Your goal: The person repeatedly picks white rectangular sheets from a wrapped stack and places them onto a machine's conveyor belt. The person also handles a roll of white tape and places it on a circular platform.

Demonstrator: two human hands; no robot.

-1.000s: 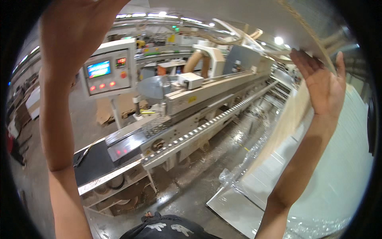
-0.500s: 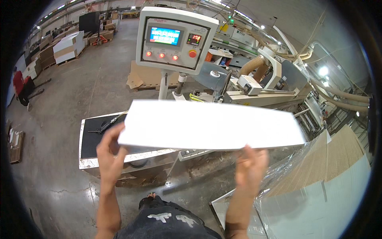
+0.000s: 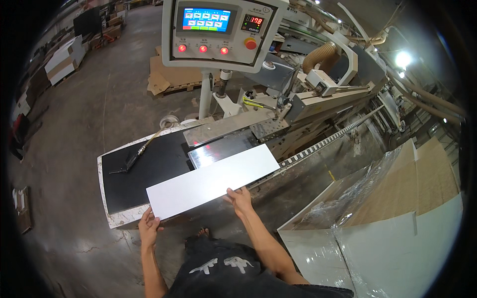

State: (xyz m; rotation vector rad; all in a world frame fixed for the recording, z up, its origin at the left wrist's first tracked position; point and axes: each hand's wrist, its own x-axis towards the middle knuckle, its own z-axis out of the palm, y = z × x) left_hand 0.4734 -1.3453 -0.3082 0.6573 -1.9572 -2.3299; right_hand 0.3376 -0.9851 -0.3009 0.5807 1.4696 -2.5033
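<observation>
A long white panel slants across the front of the machine, its right end farther from me. My left hand grips its near left corner, fingers at the edge and thumb on top. My right hand holds the near long edge right of the middle. Beneath and beyond the panel are the black-topped machine table and a shiny metal plate. Whether the panel rests on them or hovers just above, I cannot tell. An air blow gun lies on the black top.
A control box with a lit screen, red-lit knobs and a red stop button stands beyond the table. The machine's rail runs off to the far right. White panels partly wrapped in clear film are stacked at my right.
The white panel has come down from in front of me toward the machine table and turned, its left end now nearer me. Both hands keep hold; the head view has shifted.
</observation>
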